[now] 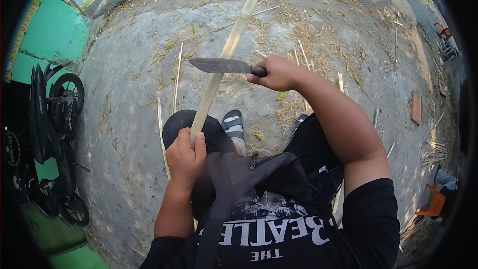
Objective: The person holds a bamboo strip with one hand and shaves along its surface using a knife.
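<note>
My left hand [185,155] is closed around the near end of a long, pale bamboo strip [212,88], just above my left knee. The strip slants away from me and runs out past the top edge of the view. In my right hand [277,73] is the dark handle of a broad-bladed knife [219,65]. Its blade points left and lies across the strip, hiding a short piece of it. Whether the edge bites into the strip I cannot tell.
Thin bamboo slivers [178,77] and dry shavings [313,45] litter the concrete ground [129,104]. A motorcycle [55,134] stands at the left by a green wall [59,25]. On the right are a brick-coloured block [417,108] and an orange chair [432,200].
</note>
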The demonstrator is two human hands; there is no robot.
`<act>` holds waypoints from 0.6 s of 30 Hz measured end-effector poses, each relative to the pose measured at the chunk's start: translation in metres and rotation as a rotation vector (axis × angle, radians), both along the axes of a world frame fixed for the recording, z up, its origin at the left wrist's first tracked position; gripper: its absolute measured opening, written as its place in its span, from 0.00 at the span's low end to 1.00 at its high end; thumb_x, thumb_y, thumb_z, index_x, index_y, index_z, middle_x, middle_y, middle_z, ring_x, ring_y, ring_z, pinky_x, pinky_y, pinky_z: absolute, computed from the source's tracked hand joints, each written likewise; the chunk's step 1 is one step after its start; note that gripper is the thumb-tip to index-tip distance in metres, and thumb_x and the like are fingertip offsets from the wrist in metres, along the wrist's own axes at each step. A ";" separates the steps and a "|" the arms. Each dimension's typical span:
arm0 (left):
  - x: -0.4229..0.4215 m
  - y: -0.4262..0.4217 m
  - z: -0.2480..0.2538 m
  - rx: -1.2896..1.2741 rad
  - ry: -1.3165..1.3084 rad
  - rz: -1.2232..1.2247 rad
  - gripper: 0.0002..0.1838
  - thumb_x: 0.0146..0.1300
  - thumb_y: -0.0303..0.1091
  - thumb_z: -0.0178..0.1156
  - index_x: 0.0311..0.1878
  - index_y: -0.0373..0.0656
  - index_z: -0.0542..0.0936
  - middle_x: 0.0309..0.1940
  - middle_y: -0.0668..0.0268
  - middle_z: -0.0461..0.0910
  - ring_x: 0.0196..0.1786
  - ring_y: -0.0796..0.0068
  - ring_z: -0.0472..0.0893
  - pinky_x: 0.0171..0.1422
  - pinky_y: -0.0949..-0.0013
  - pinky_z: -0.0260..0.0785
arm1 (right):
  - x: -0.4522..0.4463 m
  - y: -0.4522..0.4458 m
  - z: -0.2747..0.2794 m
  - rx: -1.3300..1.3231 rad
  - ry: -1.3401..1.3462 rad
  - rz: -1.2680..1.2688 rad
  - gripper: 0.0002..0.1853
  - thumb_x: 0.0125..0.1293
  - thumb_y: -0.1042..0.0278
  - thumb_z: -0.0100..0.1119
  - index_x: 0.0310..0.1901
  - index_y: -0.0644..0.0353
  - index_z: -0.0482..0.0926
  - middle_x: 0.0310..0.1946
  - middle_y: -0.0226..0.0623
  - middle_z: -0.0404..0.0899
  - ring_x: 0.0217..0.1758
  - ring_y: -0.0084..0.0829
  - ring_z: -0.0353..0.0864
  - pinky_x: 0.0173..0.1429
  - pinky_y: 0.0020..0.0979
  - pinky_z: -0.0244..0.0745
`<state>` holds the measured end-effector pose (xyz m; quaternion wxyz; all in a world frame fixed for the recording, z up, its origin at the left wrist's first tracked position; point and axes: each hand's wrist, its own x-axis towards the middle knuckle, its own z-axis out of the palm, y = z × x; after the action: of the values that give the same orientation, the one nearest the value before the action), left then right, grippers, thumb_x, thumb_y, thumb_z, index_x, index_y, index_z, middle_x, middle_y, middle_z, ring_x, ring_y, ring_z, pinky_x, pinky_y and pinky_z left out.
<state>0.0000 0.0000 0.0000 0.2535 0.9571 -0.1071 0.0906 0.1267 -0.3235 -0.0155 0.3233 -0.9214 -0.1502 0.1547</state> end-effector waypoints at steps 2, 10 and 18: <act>0.000 0.000 0.001 -0.006 0.009 0.000 0.15 0.74 0.44 0.63 0.43 0.40 0.80 0.29 0.51 0.83 0.30 0.44 0.84 0.35 0.48 0.74 | -0.007 0.009 0.003 -0.022 -0.001 0.044 0.25 0.73 0.43 0.65 0.34 0.62 0.84 0.27 0.50 0.83 0.34 0.53 0.83 0.42 0.49 0.75; 0.001 0.009 0.011 -0.024 0.007 -0.052 0.13 0.75 0.41 0.62 0.42 0.39 0.80 0.28 0.50 0.83 0.30 0.43 0.84 0.34 0.50 0.74 | 0.001 0.006 0.004 -0.012 0.074 0.043 0.26 0.71 0.39 0.65 0.38 0.60 0.88 0.32 0.48 0.87 0.39 0.51 0.87 0.46 0.47 0.79; 0.001 0.007 0.011 -0.033 0.033 -0.046 0.14 0.75 0.42 0.62 0.42 0.39 0.80 0.28 0.49 0.83 0.30 0.42 0.84 0.35 0.49 0.74 | -0.006 0.018 0.012 -0.061 -0.011 0.064 0.26 0.72 0.39 0.64 0.40 0.60 0.89 0.32 0.49 0.87 0.40 0.53 0.87 0.48 0.48 0.79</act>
<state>0.0008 0.0072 0.0110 0.2731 0.9514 -0.1234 0.0708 0.1209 -0.3054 -0.0034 0.2889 -0.9265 -0.1765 0.1642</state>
